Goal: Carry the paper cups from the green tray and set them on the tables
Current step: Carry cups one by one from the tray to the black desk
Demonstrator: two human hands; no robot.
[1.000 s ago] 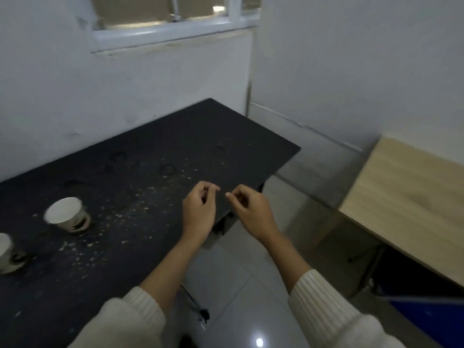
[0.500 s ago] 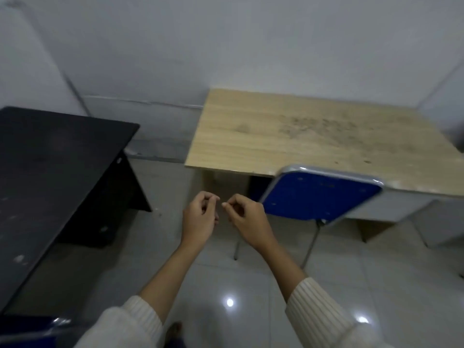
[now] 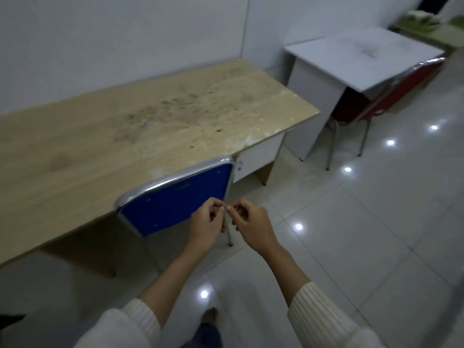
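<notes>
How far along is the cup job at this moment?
Done: nothing visible here; the wooden table and the white table show no cups. In hand: nothing; the left hand and right hand are curled, fingertips meeting, near the blue chair. Left: fetching cups and setting them on these tables. A green shape far back may be the tray, but it is too blurred to tell.

in front of me a blue chair stands on the shiny tiled floor; farther right i see a red chair, near the white wall
</notes>
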